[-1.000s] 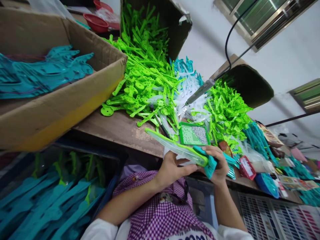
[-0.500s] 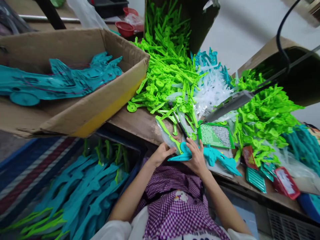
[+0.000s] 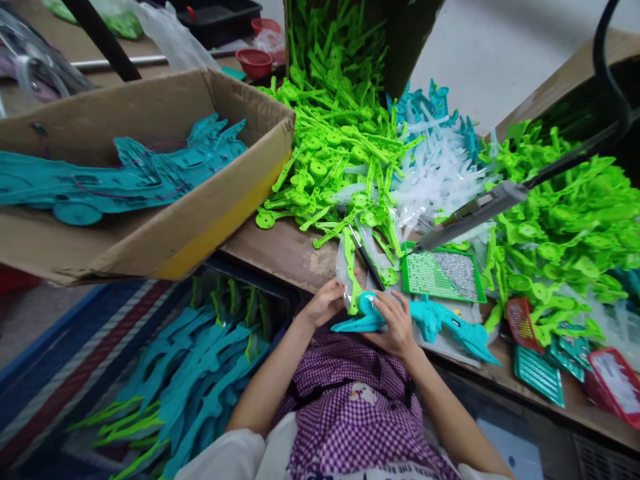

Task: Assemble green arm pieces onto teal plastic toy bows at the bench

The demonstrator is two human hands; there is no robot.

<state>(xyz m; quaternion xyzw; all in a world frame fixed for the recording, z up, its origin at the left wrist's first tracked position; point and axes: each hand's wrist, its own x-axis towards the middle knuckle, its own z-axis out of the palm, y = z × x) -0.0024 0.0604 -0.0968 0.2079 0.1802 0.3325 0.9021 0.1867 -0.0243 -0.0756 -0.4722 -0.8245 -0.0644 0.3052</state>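
Observation:
My right hand (image 3: 396, 323) is closed around a long teal plastic part (image 3: 433, 320), which lies sideways in front of my apron with its pointed end to the right. My left hand (image 3: 324, 303) pinches a lime-green plastic arm (image 3: 351, 283) backed by a translucent white piece. The lower end of this arm meets the rounded left part of the teal piece; whether they are joined I cannot tell. Just beyond my hands lies a dark pen-like tool (image 3: 367, 260). A green tray of small metal screws (image 3: 443, 275) sits past my right hand, under a grey powered screwdriver (image 3: 467, 215).
A cardboard box (image 3: 250, 177) with teal parts stands at the left. Lime-green parts (image 3: 325, 147) and white translucent pieces (image 3: 437, 173) are heaped at the back, with more green parts (image 3: 570, 213) at right. Below left, a blue-sided container (image 3: 85, 360) holds teal-and-green pieces.
The lime-green arm has turned from a slant to nearly upright against the teal part. My left hand has shifted slightly, and the camera view has moved a little.

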